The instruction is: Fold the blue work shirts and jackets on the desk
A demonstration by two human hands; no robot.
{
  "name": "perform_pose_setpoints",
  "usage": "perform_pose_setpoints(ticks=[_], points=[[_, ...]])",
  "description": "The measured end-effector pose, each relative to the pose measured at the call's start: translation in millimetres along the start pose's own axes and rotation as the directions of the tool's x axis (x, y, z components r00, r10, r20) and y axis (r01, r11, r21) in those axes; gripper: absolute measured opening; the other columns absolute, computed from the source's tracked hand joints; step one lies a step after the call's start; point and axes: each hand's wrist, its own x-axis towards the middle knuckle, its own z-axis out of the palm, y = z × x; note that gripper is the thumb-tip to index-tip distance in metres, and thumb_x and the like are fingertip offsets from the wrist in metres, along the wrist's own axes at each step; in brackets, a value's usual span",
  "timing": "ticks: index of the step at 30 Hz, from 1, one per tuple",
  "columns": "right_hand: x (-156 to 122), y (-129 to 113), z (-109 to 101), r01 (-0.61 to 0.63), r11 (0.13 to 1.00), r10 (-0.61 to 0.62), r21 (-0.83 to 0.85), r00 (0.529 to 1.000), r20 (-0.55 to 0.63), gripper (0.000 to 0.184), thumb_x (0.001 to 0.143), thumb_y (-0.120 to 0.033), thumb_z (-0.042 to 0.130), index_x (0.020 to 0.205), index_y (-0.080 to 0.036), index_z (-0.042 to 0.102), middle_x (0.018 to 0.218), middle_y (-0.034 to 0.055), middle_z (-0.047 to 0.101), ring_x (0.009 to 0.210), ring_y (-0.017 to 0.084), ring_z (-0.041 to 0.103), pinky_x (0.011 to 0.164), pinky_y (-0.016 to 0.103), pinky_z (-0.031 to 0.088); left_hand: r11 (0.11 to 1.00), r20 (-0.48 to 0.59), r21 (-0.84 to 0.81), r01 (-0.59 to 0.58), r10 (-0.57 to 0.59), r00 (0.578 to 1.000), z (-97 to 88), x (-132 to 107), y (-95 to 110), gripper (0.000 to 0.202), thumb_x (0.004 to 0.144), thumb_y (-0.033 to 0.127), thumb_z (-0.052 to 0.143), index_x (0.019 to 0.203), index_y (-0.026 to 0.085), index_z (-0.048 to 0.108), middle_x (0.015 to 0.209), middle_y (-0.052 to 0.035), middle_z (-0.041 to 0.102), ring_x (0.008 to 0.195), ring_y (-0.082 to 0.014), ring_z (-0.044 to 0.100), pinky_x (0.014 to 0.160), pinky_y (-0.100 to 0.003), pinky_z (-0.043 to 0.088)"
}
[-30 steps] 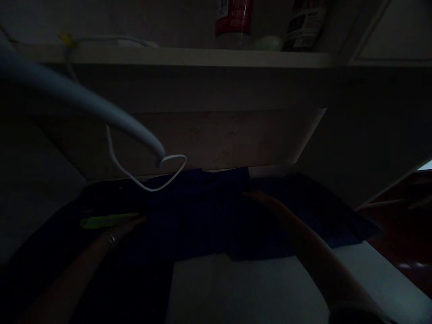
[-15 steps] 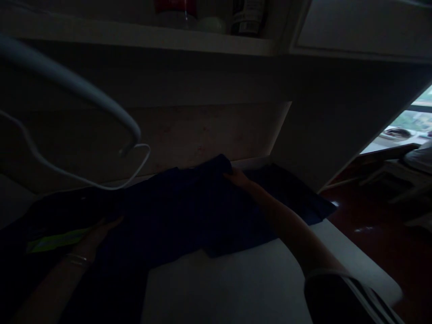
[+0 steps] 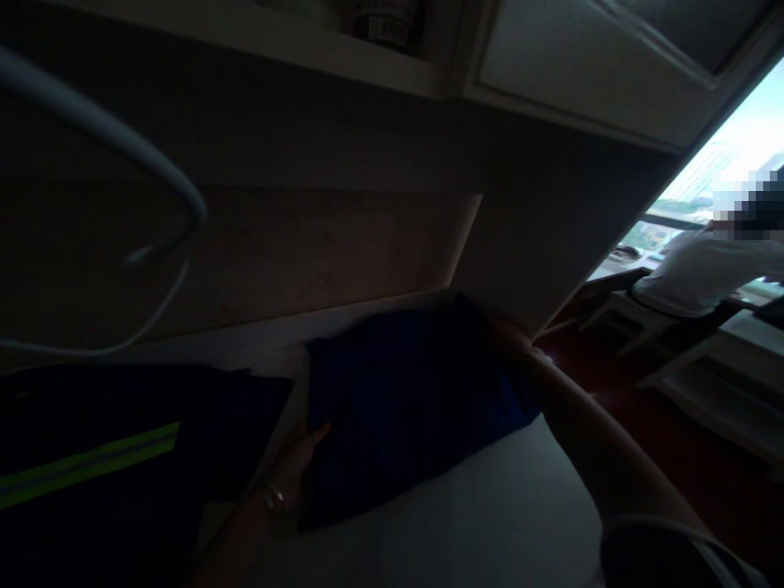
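The scene is very dark. A folded dark blue garment (image 3: 404,400) lies on a white surface (image 3: 490,523). My left hand (image 3: 294,465), with a bracelet at the wrist, is at the garment's left edge with its thumb on top and its fingers hidden beneath the cloth. My right hand (image 3: 508,339) reaches to the garment's far right corner; its fingers are lost in shadow against the cloth.
A dark garment with a yellow-green reflective stripe (image 3: 86,465) lies at the left. A pale curved arm with a cord (image 3: 122,155) hangs overhead at the left. A shelf with bottles (image 3: 380,20) runs above. A person in white (image 3: 704,269) sits by the window at right.
The blue garment has been drawn to the right and gathered into a smaller fold, apart from the striped garment. Both my hands moved right with it; the view swung right.
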Motion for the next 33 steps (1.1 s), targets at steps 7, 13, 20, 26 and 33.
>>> perform_pose_setpoints(ticks=[7,13,20,26,33], points=[[18.2,-47.0,21.9,0.152,0.957,-0.159,-0.249,0.987,-0.006,0.057,0.097,-0.027,0.042,0.153,-0.023,0.031,0.150,0.0167,0.039,0.126,0.035,0.049,0.100,0.046,0.045,0.849,-0.231,0.463,-0.256,0.394,0.890,-31.5,43.5,53.7,0.061,0.071,0.045,0.073,0.123,0.018,0.055,0.121,-0.0132,0.067,0.105,-0.0278,0.067,0.092,-0.041,0.054],[57.8,-70.3,57.0,0.290,0.954,-0.254,-0.075,0.916,0.310,0.038,0.095,-0.030,0.051,0.132,-0.023,0.059,0.142,0.0092,0.052,0.118,0.025,0.058,0.099,0.033,0.045,-0.023,0.345,0.895,-0.444,0.667,0.660,-10.3,102.0,108.9,0.058,0.083,0.051,0.059,0.131,0.018,0.056,0.141,-0.0132,0.054,0.132,-0.0287,0.046,0.114,-0.041,0.032],[88.4,-78.5,71.0,0.223,0.973,-0.208,-0.062,0.958,0.196,0.039,0.102,-0.027,0.035,0.133,-0.017,0.057,0.140,0.0112,0.055,0.127,0.023,0.050,0.106,0.033,0.038,-0.125,0.345,0.937,-0.326,0.474,0.810,-16.9,145.6,116.0,0.028,0.090,0.037,0.048,0.087,0.023,0.073,0.099,-0.0076,0.075,0.094,-0.0234,0.068,0.084,-0.033,0.048],[94.9,-92.3,84.7,0.052,0.991,-0.036,-0.126,0.992,0.121,0.039,0.099,-0.019,0.032,0.125,-0.015,0.061,0.132,0.0186,0.057,0.116,0.027,0.057,0.094,0.036,0.046,-0.086,0.215,0.975,-0.206,0.612,0.761,-22.8,137.7,108.5,0.040,0.095,0.034,0.033,0.099,0.017,0.069,0.107,-0.0135,0.071,0.100,-0.0244,0.067,0.088,-0.035,0.049],[68.2,-120.2,101.9,0.057,0.983,-0.077,-0.176,0.991,-0.109,0.051,0.103,-0.035,0.016,0.136,-0.016,0.050,0.145,0.0176,0.046,0.124,0.030,0.050,0.101,0.044,0.040,-0.270,0.490,0.872,-0.409,0.480,0.728,4.9,127.2,75.7,0.062,0.099,0.049,0.021,0.150,0.018,0.034,0.156,-0.0080,0.038,0.143,-0.0218,0.035,0.120,-0.045,0.024]])
